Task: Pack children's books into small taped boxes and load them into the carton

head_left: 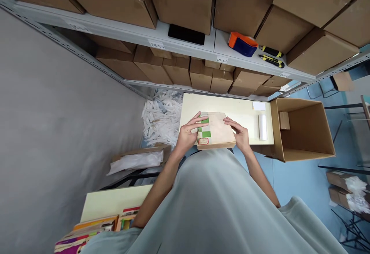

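Note:
A thick old book (219, 128) with a cream cover, green squares and a small red-bordered label lies at the near edge of the pale table (243, 119), close to my body. My left hand (189, 130) holds the book's left side, its fingers stretched over the cover. On the opposite side my right hand (239, 132) grips the right edge, fingertips resting on the cover. Whether the book rests on the table or is slightly lifted, I cannot tell. To the right of it are a white roll (262, 127) and a white card (258, 105).
An open cardboard box (306, 130) stands right of the table. Shelves ahead hold several boxes, a black phone (186, 34), an orange-and-blue tape dispenser (243, 44) and yellow-black cutters (271, 60). Paper scraps (162, 119) heap at left; several books (86, 234) lie behind left.

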Motion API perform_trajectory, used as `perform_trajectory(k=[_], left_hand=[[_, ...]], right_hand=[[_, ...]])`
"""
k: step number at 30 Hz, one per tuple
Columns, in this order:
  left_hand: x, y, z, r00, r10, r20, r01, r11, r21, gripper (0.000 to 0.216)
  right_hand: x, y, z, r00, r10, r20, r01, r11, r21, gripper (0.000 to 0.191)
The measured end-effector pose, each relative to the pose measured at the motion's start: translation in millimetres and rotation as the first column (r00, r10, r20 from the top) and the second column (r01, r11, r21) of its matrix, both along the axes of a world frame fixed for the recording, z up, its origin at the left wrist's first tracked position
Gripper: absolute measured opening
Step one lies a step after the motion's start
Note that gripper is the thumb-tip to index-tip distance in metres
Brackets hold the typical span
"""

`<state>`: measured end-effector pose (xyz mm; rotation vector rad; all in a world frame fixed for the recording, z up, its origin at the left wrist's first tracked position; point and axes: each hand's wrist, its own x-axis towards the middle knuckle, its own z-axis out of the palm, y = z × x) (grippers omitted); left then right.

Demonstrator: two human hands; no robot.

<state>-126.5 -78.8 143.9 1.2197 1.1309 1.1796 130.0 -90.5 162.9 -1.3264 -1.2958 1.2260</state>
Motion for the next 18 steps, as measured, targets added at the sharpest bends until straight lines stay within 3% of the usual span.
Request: perform_trajectory(k=[5, 8, 13, 15, 18], left_hand=[[-9, -1, 3.3, 1.0, -0.013, -0.009, 0.013, 0.999, -0.033, 0.021], [-13, -2, -0.8, 0.999, 0.002, -0.038, -0.007, 0.989, -0.147, 0.035], [-12, 0, -9.4, 1.0, 0.002, 0.024, 0.006, 0.953, -0.304, 0.085], [-11, 0, -10.3, 0.999, 0.0, 0.04, 0.013, 0.947, -0.321, 0.106], [-12, -3, -9.3, 0.998, -0.041, 0.048, 0.054, 0.949, -0.312, 0.114]], right_hand=[[-2, -2, 0.8, 1.0, 0.002, 0.006, -0.002, 1.0, 0.003, 0.035], [1, -1, -1.8, 1.0, 0.003, 0.028, -0.001, 0.997, -0.072, 0.036], [1, 3, -6.7, 1.0, 0.001, 0.017, 0.002, 0.991, -0.132, 0.064], [0, 3, -5.6, 1.0, 0.022, 0.019, -0.02, 0.994, -0.11, 0.06], [0, 2, -1.6, 0.995, 0.08, 0.053, -0.077, 0.995, -0.057, 0.034]])
